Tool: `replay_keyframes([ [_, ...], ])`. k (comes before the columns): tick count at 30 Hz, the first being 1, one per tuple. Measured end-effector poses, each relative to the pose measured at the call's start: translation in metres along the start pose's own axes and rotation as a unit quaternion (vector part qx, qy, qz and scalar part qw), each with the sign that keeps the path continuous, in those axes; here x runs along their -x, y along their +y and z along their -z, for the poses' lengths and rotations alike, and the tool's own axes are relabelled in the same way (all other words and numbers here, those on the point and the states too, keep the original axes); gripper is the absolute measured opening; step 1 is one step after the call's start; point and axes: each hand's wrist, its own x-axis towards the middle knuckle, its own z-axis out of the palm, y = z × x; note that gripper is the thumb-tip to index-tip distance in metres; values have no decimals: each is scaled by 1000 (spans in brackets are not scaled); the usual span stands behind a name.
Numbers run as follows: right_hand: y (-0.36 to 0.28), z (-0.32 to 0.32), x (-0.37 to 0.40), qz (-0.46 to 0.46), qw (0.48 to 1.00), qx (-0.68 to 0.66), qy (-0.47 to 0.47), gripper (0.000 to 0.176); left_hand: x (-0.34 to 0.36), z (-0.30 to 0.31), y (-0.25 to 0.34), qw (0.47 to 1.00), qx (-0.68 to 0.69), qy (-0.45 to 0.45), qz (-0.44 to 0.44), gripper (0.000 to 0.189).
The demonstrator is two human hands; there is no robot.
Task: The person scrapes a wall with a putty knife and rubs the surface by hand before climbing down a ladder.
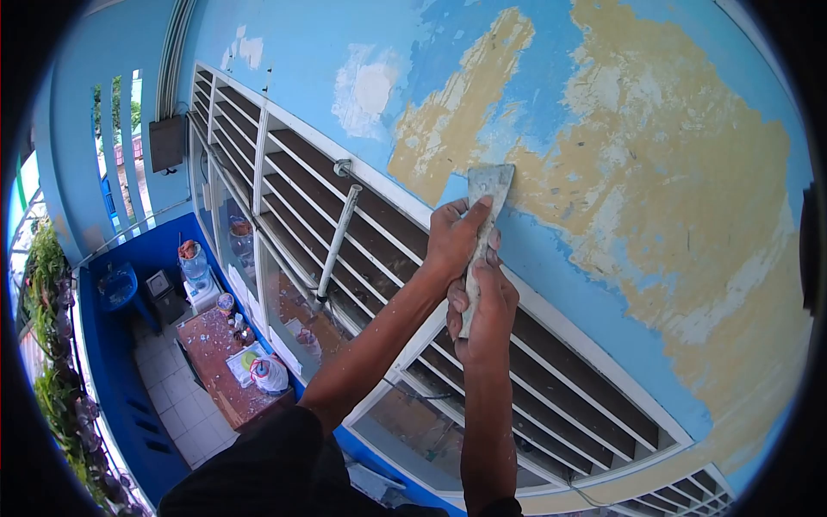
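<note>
Both of my hands are closed around one scraper (491,179), whose broad flat blade points up and rests against the wall. My left hand (455,237) grips near the base of the blade, thumb laid along it. Lower down, my right hand (487,314) wraps the pale, paint-smeared handle. Around the blade, the blue painted wall (543,231) has a large stripped area (689,250) showing tan and whitish material with ragged paint edges. A narrower tan strip (465,95) lies up and to the left of the blade.
Below my hands runs a white-framed slatted vent (379,233), with a pale tube (338,241) sticking out from it. Far below, a brown table (207,345) strewn with flakes bears a plastic bag (269,374). A water bottle (195,263) stands beyond; plants (52,293) line the left.
</note>
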Motion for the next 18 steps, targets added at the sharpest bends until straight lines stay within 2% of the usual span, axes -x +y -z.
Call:
replay_keyframes([
  [3,4,7,7,-10,1000,1,-4,28,5,-2,-1,1000,-15,19,-1,33],
  [7,5,5,6,-5,1000,13,-3,28,3,5,-5,999,-8,-26,-19,32],
  [8,4,4,-1,-8,1000,11,-1,28,-1,4,-2,1000,-13,2,-5,33],
  [11,-1,0,-3,-11,999,26,-15,28,-4,6,-1,999,26,-11,-17,33],
  [17,7,-5,1,-14,1000,-1,-4,23,0,13,-1,1000,-22,19,3,34],
  [18,5,-6,1,-21,1000,15,-9,24,-1,13,0,1000,10,2,-14,36],
])
